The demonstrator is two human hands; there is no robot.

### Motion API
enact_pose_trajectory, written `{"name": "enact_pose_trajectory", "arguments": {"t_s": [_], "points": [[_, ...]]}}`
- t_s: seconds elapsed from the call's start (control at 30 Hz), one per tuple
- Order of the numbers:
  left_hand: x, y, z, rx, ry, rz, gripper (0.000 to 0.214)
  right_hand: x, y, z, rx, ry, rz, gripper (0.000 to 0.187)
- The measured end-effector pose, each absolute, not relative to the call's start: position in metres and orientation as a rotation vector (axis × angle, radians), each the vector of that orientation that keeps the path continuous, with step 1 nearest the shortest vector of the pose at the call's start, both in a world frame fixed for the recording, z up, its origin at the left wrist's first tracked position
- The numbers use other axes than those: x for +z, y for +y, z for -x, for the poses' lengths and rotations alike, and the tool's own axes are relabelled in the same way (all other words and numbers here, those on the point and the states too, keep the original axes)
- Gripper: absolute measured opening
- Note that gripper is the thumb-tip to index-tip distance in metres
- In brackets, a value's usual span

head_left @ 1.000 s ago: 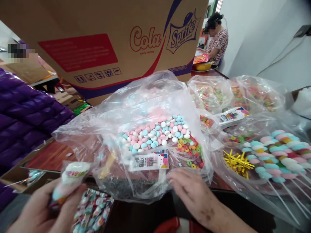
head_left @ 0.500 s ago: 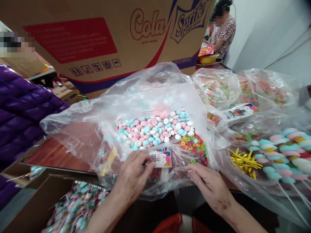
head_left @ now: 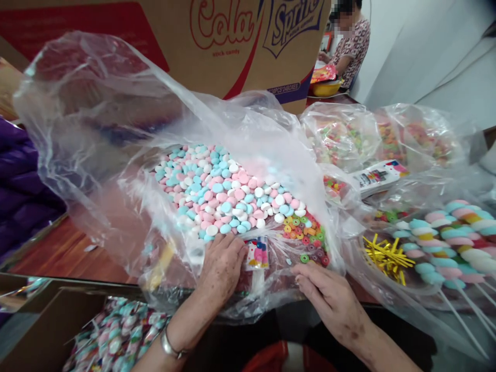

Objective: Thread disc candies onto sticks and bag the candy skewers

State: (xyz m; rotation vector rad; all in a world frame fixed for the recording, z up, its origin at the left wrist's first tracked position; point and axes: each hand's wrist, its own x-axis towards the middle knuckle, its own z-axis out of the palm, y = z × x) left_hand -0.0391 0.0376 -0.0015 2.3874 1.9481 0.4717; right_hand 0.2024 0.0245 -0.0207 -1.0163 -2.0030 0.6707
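Head view: the left hand (head_left: 221, 263) is inside the mouth of the big clear bag (head_left: 77, 113), which lies open on the desk (head_left: 65, 253) directly in front of the person. Its fingers are bent and lie on a small printed card (head_left: 258, 253), at the near edge of the pastel candies (head_left: 217, 191). If they really pinch the card I cannot tell, as the plastic blurs the tips. The right hand (head_left: 329, 302) is outside the bag, w/ fingers stretched nearly flat on its lower fold, just below the ring candies (head_left: 308, 240). It holds nothing and only presses on the plastic.

Progress, as a judgement: wrapped pcs (head_left: 116, 336) already lie in the brown box (head_left: 50, 325) below the desk edge, so part of the work seems done. A lot is left. The bag is full of loose candy, and at right the marshmallow sticks (head_left: 445, 243) and gold twist ties (head_left: 383, 256) lie unwrapped.
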Motion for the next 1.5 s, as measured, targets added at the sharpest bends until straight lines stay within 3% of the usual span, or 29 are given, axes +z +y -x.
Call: {"name": "enact_pose_trajectory", "arguments": {"t_s": [0.2, 0.33, 0.37, 0.47, 0.53, 0.6, 0.67, 0.8, 0.9, 1.03, 1.2, 1.4, 1.5], "points": [[0.009, 0.029, 0.032, 0.731, 1.937, -2.566, 0.025, -0.006, 0.022, -0.198, 0.913, -1.869, 1.13, 0.02], [0.023, 0.024, 0.008, 0.914, 1.839, -2.764, 0.023, 0.008, 0.023, -0.184, 1.003, -1.767, 1.184, 0.04], [0.025, 0.024, 0.002, 0.931, 1.811, -2.773, 0.022, 0.009, 0.024, -0.18, 1.008, -1.75, 1.216, 0.039], [0.026, 0.026, -0.012, 0.949, 1.723, -2.757, 0.019, 0.008, 0.031, -0.177, 1.006, -1.72, 1.246, 0.013], [0.027, 0.028, -0.017, 1.003, 1.686, -2.755, 0.009, 0.006, 0.036, -0.181, 1.014, -1.685, 1.234, 0.015], [0.031, 0.031, -0.019, 1.075, 1.661, -2.744, 0.021, 0.005, 0.04, -0.188, 1.041, -1.641, 1.246, 0.017], [0.038, 0.033, -0.019, 1.014, 1.615, -2.65, 0.031, 0.007, 0.043, -0.196, 1.068, -1.626, 1.263, 0.016], [0.053, 0.041, -0.018, 0.563, 1.47, -2.111, 0.007, 0.015, 0.047, -0.209, 1.06, -1.692, 1.238, 0.014], [0.056, 0.05, -0.015, 0.394, 1.279, -1.645, 0.019, 0.019, 0.047, -0.215, 1.05, -1.769, 1.203, 0.016], [0.054, 0.057, -0.012, 0.378, 1.121, -1.357, 0.028, 0.018, 0.046, -0.221, 0.983, -1.871, 1.176, 0.022], [0.053, 0.055, -0.016, 0.321, 1.148, -1.448, 0.042, 0.015, 0.044, -0.227, 0.817, -1.918, 1.174, 0.035], [0.047, 0.053, -0.025, 0.452, 1.065, -1.384, 0.027, 0.013, 0.044, -0.23, 0.772, -1.867, 1.18, 0.04], [0.044, 0.053, -0.026, 0.449, 1.084, -1.39, 0.033, 0.016, 0.042, -0.233, 0.815, -1.848, 1.193, 0.04]]}}
